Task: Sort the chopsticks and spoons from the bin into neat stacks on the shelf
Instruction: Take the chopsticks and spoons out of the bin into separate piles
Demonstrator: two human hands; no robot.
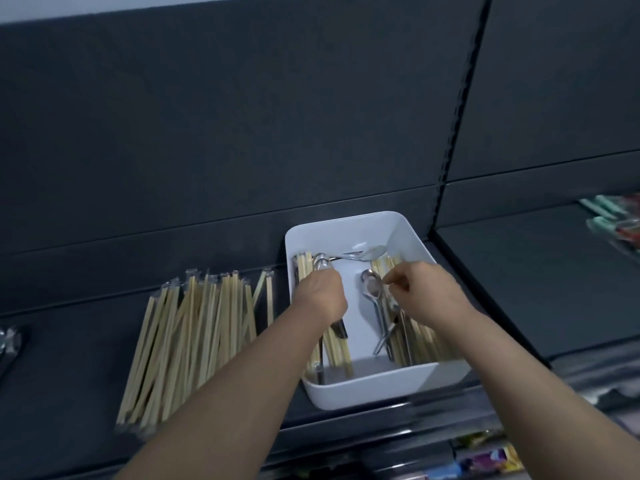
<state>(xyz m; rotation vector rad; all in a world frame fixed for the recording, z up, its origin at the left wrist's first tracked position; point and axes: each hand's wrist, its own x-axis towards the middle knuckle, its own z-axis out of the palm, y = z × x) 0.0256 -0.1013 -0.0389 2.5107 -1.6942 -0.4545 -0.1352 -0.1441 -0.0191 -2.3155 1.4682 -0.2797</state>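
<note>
Head view: white bin (408, 233) sits on the dark shelf (86, 341). Left hand (320, 294) is inside the bin's left side, fingers clamped round a bundle of chopsticks and spoons (322, 265). Right hand (426, 289) hovers over the bin's right side, thumb and forefinger tips together just beside a loose spoon (372, 289); whether they grip anything cannot be told. Left of the bin, on the shelf, lies the stack of wrapped chopsticks (194, 341)

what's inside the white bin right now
Wrapped chopsticks along both sides, metal spoons in the middle and back. The left hand grips a bundle at the left side; the right hand's grip is unclear. What lies beneath both hands is covered.
</note>
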